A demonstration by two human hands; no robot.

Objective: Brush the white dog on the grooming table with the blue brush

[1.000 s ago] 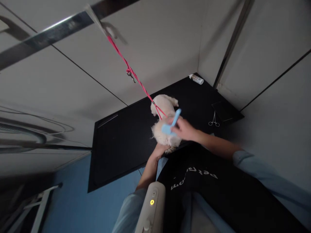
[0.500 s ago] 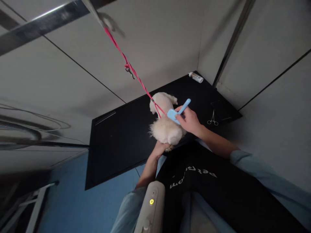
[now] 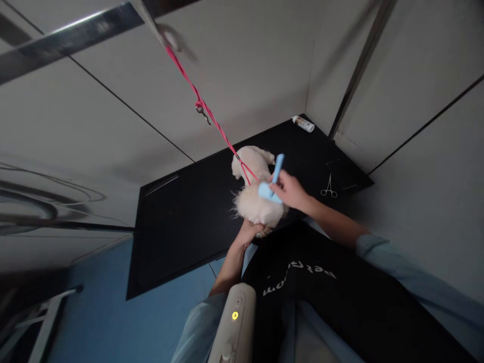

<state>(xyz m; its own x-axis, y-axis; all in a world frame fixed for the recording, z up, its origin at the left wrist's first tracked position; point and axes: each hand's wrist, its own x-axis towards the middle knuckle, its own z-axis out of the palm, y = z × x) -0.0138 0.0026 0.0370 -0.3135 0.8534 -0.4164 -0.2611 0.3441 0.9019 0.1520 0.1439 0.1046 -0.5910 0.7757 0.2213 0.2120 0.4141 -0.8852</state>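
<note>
A cream-white dog (image 3: 254, 162) is on a black table (image 3: 181, 227), its trimmed body away from me and its fluffy head (image 3: 253, 206) towards me. My left hand (image 3: 250, 233) grips the dog low at the near side of the head, by the muzzle; most of its fingers are hidden under the fur. Closed round the handle of a light blue slicker brush (image 3: 279, 169), my right hand (image 3: 289, 190) presses the brush's head onto the fur on top of the dog's head. A pink leash (image 3: 217, 126) runs down to a loop around the dog's neck.
Scissor-like metal forceps (image 3: 328, 191) lie right of the dog, beside a dark flat item (image 3: 342, 174). A white bottle (image 3: 303, 124) lies at the table's far corner. Walls border the far sides. A metal bar (image 3: 75, 38) crosses overhead, and a pale device (image 3: 234, 322) hangs before me.
The brush has moved down and slightly left across the dog's head, its handle tipping more upright. My left hand stays at the dog's muzzle. The view has shifted slightly.
</note>
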